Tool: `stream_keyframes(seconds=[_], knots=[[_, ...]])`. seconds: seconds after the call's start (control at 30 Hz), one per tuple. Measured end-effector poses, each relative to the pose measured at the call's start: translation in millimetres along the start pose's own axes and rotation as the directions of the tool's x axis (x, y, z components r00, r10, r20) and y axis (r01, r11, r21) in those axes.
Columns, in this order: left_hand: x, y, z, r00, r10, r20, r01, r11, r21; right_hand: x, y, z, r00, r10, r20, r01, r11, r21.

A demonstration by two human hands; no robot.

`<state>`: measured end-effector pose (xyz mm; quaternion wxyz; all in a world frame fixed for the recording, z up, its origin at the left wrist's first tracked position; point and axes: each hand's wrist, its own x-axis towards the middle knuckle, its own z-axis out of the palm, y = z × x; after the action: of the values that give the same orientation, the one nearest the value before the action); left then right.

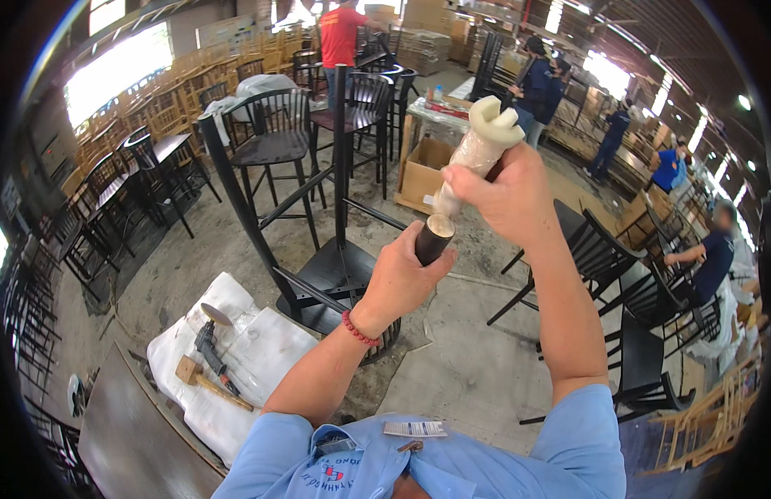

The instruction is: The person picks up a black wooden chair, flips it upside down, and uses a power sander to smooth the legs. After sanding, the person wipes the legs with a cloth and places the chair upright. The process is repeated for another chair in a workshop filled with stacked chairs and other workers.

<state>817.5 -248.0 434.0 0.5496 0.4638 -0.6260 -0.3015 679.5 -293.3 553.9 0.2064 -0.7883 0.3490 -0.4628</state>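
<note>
My left hand is wrapped round the top end of a black wooden chair leg, whose round end face shows bare pale wood. The leg appears to be part of an upturned black chair with its legs pointing up. In my right hand is a cream plastic tool with a notched head, its body wrapped in clear film. The tool is tilted, with its narrow lower end close above the leg's end; whether they touch I cannot tell.
At the left, a wooden mallet and a dark power tool lie on a white padded surface. Black chairs stand to the right, more behind. A cardboard box sits under a far bench. Several people work farther off.
</note>
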Motion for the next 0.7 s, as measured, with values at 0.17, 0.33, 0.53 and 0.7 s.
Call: stream_keyframes(seconds=[0.17, 0.33, 0.53, 0.7], knots=[[1.7, -2.2, -1.9, 0.997, 0.072, -0.01, -0.072, 0.996, -0.054, -4.9, -6.2, 7.1, 1.0, 0.015, -0.006, -0.014, 0.996, 0.086], [5.9, -6.8, -5.1, 0.996, 0.092, 0.021, -0.091, 0.996, -0.017, -8.9, -18.3, 0.6, 0.998, 0.058, -0.002, -0.056, 0.983, 0.174], [5.9, -6.6, -9.9, 0.996, 0.015, 0.088, -0.012, 1.0, -0.028, -26.3, -5.3, 13.2, 0.994, 0.035, -0.107, 0.001, 0.945, 0.326], [6.2, -7.3, -7.7, 0.995, 0.026, 0.092, -0.025, 1.0, -0.012, -25.7, -12.8, -0.4, 0.982, 0.123, -0.142, -0.087, 0.967, 0.238]])
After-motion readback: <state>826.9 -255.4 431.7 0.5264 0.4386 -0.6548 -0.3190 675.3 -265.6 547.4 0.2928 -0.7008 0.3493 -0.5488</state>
